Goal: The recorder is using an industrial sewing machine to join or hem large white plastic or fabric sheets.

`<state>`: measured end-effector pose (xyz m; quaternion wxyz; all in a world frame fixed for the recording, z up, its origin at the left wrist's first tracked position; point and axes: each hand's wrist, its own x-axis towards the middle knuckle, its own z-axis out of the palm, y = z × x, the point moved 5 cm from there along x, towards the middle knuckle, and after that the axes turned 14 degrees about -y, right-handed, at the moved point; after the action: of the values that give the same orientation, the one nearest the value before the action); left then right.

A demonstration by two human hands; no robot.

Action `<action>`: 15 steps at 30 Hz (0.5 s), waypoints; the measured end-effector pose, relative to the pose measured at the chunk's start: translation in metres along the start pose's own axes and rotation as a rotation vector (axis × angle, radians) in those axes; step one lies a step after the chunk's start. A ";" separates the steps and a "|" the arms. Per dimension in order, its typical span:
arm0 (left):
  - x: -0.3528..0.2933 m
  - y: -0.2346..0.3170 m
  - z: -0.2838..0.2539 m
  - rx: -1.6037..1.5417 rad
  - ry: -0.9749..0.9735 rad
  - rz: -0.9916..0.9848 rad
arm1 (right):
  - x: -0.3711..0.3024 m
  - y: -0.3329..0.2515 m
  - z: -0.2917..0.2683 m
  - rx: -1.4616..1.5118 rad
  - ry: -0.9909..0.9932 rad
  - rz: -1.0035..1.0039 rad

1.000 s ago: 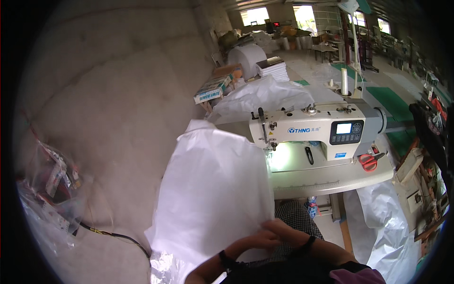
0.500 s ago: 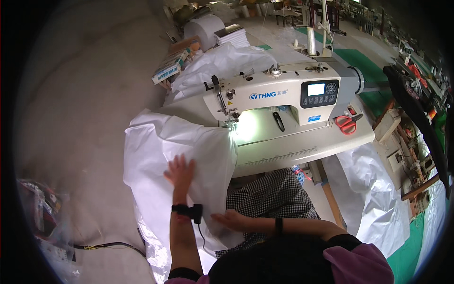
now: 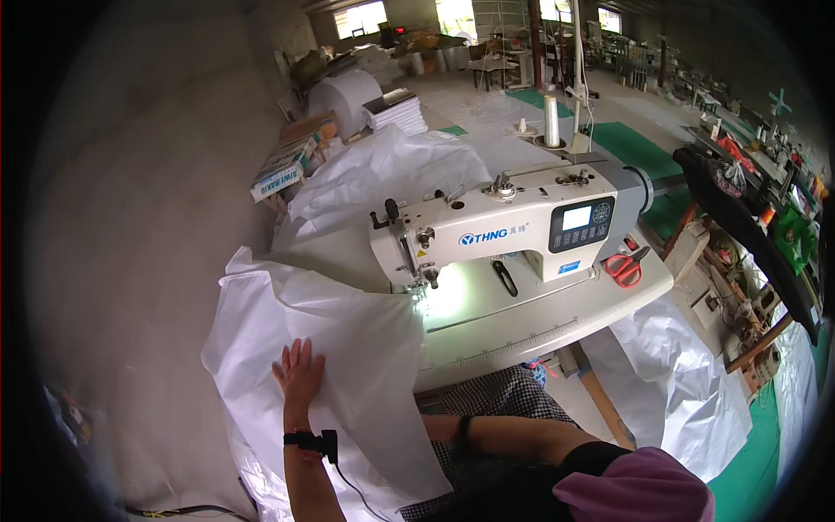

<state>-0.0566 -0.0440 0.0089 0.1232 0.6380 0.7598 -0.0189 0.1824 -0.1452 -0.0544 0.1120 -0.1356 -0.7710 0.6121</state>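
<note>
By the right edge of the white sheet (image 3: 357, 370) the right hand (image 3: 440, 426) is half hidden (grip impossible to tell), the left hand (image 3: 300, 374) flat and splayed on that sheet — draped over the counter's (image 3: 513, 335) left side — with the sewing machine (image 3: 513, 222) beyond.

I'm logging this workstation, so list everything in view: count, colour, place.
Sewing machine: one, white-grey, centre
Table: one, pale, under machine
Sheet: one, white, left of machine
Black tool: one, black, on table
Scissors: one, red-handled, table's right end
Thread cones: two, white, behind machine
Roll: one, white, upper left
Checked cloth: one, black-and-white, below table
Clutter: uncountable, mixed, right and background
Left hand: one, bare, on sheet
Right hand: one, mostly behind sheet
</note>
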 end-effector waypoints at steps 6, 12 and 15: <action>0.044 -0.019 -0.014 0.055 -0.066 0.217 | 0.071 0.004 0.013 -0.048 -0.075 0.021; 0.071 -0.032 -0.034 -0.062 -0.215 0.347 | 0.126 0.014 0.000 -0.076 -0.051 0.082; 0.050 -0.036 -0.063 -0.941 -0.364 0.412 | 0.151 0.014 -0.007 -0.072 -0.011 0.110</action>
<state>-0.1099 0.0094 0.0549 0.5260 0.6363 0.5119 0.2375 0.0445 -0.0834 -0.0652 0.0687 -0.1783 -0.7844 0.5901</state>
